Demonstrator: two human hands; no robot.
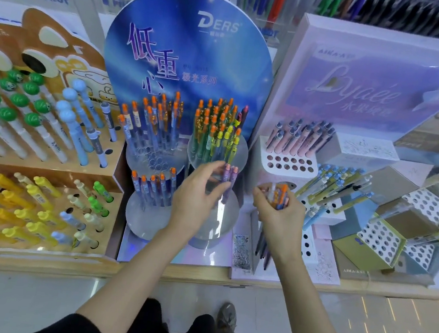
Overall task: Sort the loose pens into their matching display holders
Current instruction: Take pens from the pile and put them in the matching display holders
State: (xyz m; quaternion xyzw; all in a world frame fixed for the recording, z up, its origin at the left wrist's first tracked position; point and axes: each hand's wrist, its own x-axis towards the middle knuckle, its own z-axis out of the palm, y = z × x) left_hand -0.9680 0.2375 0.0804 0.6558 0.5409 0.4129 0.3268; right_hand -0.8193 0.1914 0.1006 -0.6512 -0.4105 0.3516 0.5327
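My right hand grips a bunch of loose pens with orange tops, held upright just right of the blue DERS display. My left hand reaches over the front right clear holder. Its fingers touch two purple pens standing there, and motion blur hides whether they pinch them. Three other clear round holders carry orange-topped pens: back left, back right and front left.
A brown cartoon display with green-, blue- and yellow-topped pens stands on the left. A pink Lyaee display with pink pens and several bare holes stands on the right, next to tilted perforated boxes. The shelf edge runs below.
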